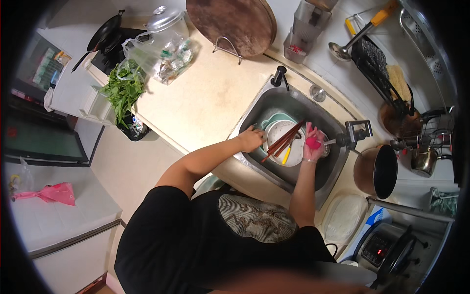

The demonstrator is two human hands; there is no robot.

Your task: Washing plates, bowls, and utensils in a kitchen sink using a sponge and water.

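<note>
Inside the stainless steel sink (253,101) a white speckled dish (273,137) rests in a pale green basin (276,117). Several reddish-brown chopsticks (281,142) and a spoon with a yellow handle (286,156) lie across the dish. My left hand (252,139) is at the left side of the basin; its fingertips are partly hidden, so its grip is unclear. Near the tap (352,136), my right hand (311,151) holds a bright pink cloth or sponge (313,142), palm up. A clear bowl (325,147) shows partly behind that hand.
Leafy greens (126,88) and a plastic bag of items (172,60) lie on the counter to the left. Round wooden chopping boards (231,24) stand against the wall. A soap dispenser (280,76) is behind the sink; a brown pot (367,171) and an electric cooker (382,244) are right.
</note>
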